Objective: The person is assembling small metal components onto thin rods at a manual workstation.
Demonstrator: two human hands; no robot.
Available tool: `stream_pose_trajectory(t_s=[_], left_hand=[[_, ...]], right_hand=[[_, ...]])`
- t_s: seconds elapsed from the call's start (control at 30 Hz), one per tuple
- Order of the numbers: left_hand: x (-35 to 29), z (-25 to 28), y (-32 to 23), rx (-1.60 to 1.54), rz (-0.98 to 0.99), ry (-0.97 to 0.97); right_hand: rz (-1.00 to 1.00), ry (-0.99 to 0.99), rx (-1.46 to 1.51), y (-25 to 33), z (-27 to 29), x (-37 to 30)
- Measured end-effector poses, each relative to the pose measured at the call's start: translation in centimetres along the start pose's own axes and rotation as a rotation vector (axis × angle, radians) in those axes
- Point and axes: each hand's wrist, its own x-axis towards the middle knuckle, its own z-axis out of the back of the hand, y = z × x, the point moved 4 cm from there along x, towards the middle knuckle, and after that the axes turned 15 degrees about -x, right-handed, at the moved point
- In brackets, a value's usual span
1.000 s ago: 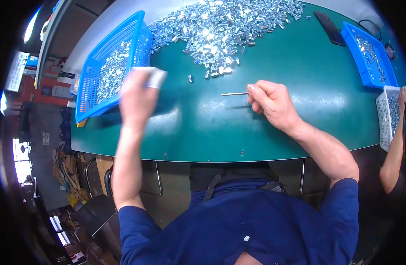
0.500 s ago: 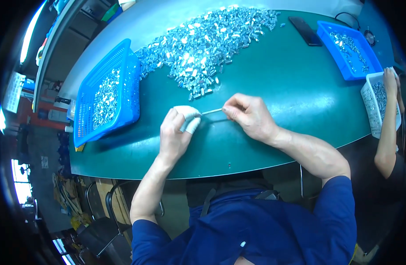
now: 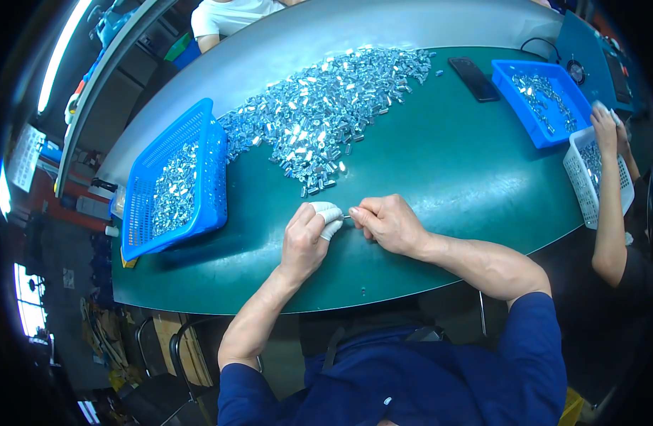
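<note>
Over the near part of the green table [image 3: 440, 163], my two hands almost meet. My left hand [image 3: 305, 238], with white covers on some fingers, is closed in a pinch; whatever lies between its fingertips is hidden. A short bit of a thin metal rod [image 3: 347, 217] shows in the small gap between the hands. The right hand [image 3: 394, 224], bare, pinches the rod between thumb and fingers, and its other end runs up to the left fingertips. Just beyond my hands spreads a large pile of small shiny metal pieces [image 3: 319, 106].
A blue basket [image 3: 218, 181] of similar pieces stands at the left. Far right are a black phone [image 3: 473, 79], a blue tray [image 3: 514, 92] with some pieces and a white basket [image 3: 580, 192], where another person's hands [image 3: 607, 131] work. Someone in white [image 3: 231, 15] is across the table.
My hands have come closer together, so the rod that showed at length between them is now mostly covered. The whole view has shifted, with the table lower in the picture.
</note>
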Motion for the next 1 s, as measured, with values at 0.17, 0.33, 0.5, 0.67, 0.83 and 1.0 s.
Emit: stream_pose_trajectory(t_s=[0.17,0.33,0.5,0.67,0.83,1.0], left_hand=[[-0.3,0.9,0.1,-0.006,-0.006,0.04],[-1.8,2.1,-0.9,0.004,0.011,0.05],[-2.1,4.9,-1.0,0.149,-0.004,0.051],[-0.1,14.7,-0.4,0.446,-0.005,-0.159],[2.8,19.3,0.6,0.745,-0.001,-0.276],[0.9,8.0,5.2,0.318,0.191,-0.027]], right_hand=[[-0.003,0.031,0.005,0.2,-0.3,0.0],[0.0,0.169,0.064,0.3,-1.0,-0.3],[0.204,-0.049,-0.028,0.5,0.0,-0.6],[0.291,-0.162,-0.031,1.7,1.5,-0.6],[0.184,-0.122,0.045,1.2,1.6,-0.6],[0.167,-0.126,0.081,0.8,1.1,-0.4]])
